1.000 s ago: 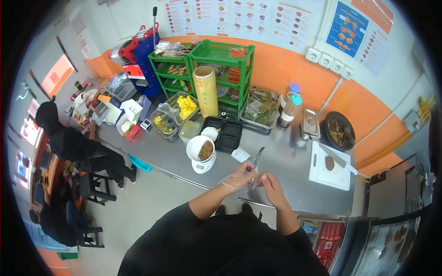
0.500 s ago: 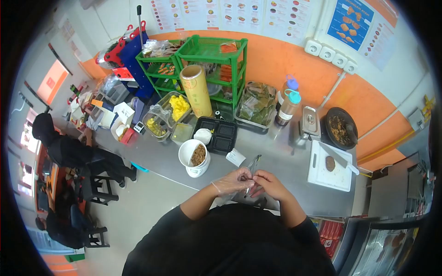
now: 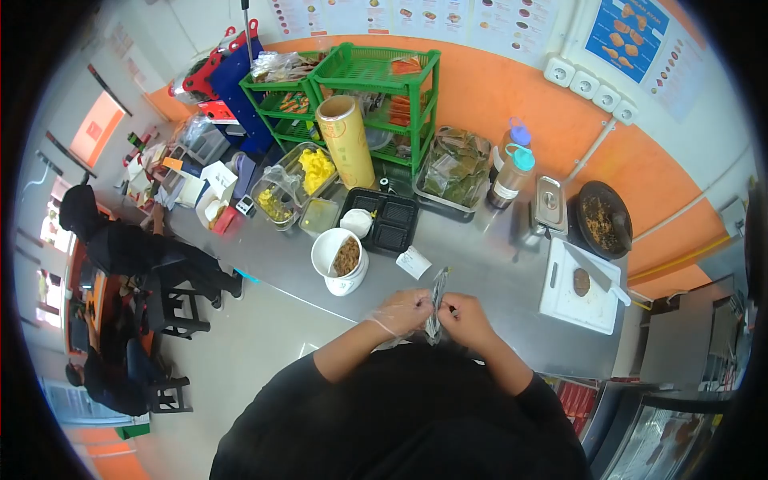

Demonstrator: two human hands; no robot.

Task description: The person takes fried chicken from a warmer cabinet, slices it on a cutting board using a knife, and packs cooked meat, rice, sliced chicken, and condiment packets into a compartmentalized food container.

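Observation:
Between my hands stands a thin, shiny grey-and-clear plastic packet point(image 3: 438, 298), upright near my body; its contents cannot be made out. My left hand point(image 3: 404, 312), in a clear plastic glove, is closed on the packet's left side. On the other side my right hand point(image 3: 468, 322), with no glove visible, pinches it with curled fingers. Just beyond them a small white paper slip point(image 3: 413, 262) lies on the steel counter. A white tub point(image 3: 339, 286) holding brown minced food is to the left. Behind it sits a black compartment tray point(image 3: 395, 226) with a white lump in one corner.
Farther back are a yellow film roll point(image 3: 346, 144), green racks point(image 3: 376, 80), a leaf-filled tray point(image 3: 454, 172) and two bottles point(image 3: 510, 180). A knife point(image 3: 588, 266) rests on a white cutting board point(image 3: 564, 300) beside a dark stone mortar point(image 3: 600, 220). Another person point(image 3: 120, 248) works at the far left.
Both hands have come up slightly and now hold the packet more upright, its sides facing each hand. The view has shifted a little, moving the counter things within the frame.

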